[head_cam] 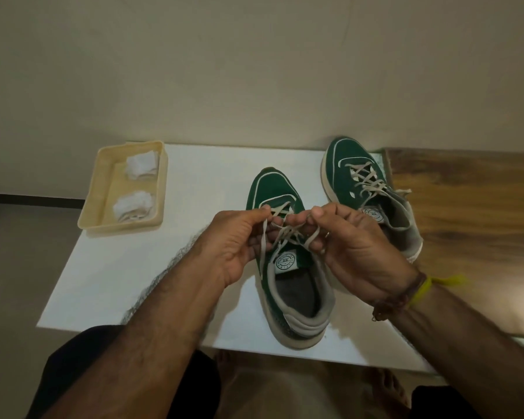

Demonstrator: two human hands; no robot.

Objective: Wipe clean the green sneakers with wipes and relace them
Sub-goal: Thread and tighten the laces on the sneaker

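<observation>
Your left hand (235,237) and right hand (350,240) meet over the near green suede sneaker with the grey collar (288,267), which sits on the white rectangular table (139,267) with its heel close to the front edge. The fingers of both hands are curled and pinch the beige flat lace (285,234) above the tongue. The second green sneaker (365,189), laced, stands just beside the table's right edge, where a wooden surface (466,207) begins. Left of your hands the tabletop lies bare as far as the cream plastic tray (103,182) at the back left corner, which holds two white crumpled wipes (141,167).
</observation>
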